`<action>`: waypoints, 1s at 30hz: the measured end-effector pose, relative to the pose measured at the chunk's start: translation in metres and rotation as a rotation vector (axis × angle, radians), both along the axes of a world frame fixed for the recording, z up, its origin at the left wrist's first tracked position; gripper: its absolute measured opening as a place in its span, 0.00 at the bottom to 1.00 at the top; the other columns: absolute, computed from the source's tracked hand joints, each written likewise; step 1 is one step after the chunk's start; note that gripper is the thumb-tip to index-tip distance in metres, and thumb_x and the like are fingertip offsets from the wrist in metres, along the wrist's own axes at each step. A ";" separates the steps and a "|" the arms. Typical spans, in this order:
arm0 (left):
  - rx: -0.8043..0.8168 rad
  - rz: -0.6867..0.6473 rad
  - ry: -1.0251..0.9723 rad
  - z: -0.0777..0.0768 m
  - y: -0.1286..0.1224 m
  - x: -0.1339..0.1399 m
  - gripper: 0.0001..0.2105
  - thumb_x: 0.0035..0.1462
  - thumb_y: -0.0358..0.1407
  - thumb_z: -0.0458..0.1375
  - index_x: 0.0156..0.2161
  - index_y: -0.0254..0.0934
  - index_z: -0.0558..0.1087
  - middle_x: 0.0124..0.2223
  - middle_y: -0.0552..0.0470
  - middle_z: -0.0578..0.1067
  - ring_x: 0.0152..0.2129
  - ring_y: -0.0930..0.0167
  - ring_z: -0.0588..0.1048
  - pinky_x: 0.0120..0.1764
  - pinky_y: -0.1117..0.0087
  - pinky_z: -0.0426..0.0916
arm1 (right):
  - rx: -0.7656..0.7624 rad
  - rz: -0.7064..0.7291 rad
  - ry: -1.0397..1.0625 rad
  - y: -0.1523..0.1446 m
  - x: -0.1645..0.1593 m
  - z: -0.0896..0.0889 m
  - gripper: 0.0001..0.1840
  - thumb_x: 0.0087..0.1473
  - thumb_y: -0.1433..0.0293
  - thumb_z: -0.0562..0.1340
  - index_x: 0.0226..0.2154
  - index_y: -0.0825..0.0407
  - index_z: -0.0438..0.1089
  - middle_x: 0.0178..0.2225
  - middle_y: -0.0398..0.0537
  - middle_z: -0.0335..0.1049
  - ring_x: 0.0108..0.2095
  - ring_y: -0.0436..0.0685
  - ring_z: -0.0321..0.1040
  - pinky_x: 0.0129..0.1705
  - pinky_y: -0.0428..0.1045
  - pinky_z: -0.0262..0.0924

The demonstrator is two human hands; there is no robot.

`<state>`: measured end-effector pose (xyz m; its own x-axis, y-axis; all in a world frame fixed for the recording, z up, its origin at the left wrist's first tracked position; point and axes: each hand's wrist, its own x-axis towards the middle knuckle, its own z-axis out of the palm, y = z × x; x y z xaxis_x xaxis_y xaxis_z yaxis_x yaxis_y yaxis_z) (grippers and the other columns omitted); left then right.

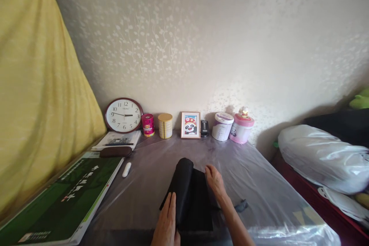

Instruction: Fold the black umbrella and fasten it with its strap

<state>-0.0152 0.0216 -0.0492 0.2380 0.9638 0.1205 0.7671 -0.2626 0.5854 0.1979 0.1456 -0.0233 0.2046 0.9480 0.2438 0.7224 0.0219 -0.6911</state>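
Observation:
A black cloth [190, 196], partly rolled up, lies on the plastic-covered table [150, 173] in front of me. My left hand [167, 221] rests flat against the near left side of the roll, fingers together. My right hand [215, 180] lies palm down on the flat right part of the cloth, fingers spread toward the roll's far end. Neither hand grips it.
Along the wall stand a round clock [123, 115], a pink tin [148, 125], a yellow tin [165, 125], a framed panda picture [190, 125], a white tub [222, 126] and a pink tub [241, 127]. A green book [66, 200] lies left, a white plastic bag [323, 157] right.

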 end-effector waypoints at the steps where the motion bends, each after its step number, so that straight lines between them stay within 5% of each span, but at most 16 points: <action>1: 0.022 0.004 -0.025 -0.002 -0.001 0.000 0.41 0.39 0.21 0.47 0.62 0.26 0.40 0.65 0.38 0.46 0.61 0.64 0.48 0.60 0.62 0.52 | -0.042 -0.007 0.049 -0.008 0.006 -0.002 0.16 0.54 0.65 0.49 0.37 0.54 0.69 0.36 0.53 0.74 0.39 0.59 0.70 0.43 0.50 0.61; 6: 0.080 -0.007 -0.070 -0.013 0.000 0.000 0.41 0.41 0.20 0.45 0.62 0.30 0.37 0.65 0.39 0.46 0.62 0.63 0.47 0.59 0.58 0.53 | -0.153 0.030 0.215 -0.042 0.007 -0.004 0.18 0.53 0.59 0.49 0.36 0.52 0.68 0.30 0.49 0.73 0.28 0.57 0.71 0.31 0.49 0.62; 13: 0.074 0.045 -0.128 -0.018 0.001 -0.001 0.40 0.42 0.19 0.45 0.62 0.32 0.38 0.65 0.40 0.46 0.62 0.64 0.47 0.60 0.58 0.51 | -0.017 0.042 0.191 -0.062 -0.017 0.000 0.20 0.49 0.56 0.53 0.37 0.54 0.68 0.21 0.45 0.70 0.27 0.58 0.69 0.31 0.50 0.59; 30: 0.099 0.003 -0.033 -0.026 0.004 -0.007 0.40 0.41 0.20 0.47 0.62 0.24 0.39 0.64 0.33 0.48 0.61 0.61 0.49 0.60 0.57 0.52 | -0.008 0.141 0.320 -0.037 -0.098 0.027 0.17 0.49 0.66 0.57 0.41 0.55 0.70 0.30 0.49 0.73 0.34 0.57 0.71 0.34 0.46 0.61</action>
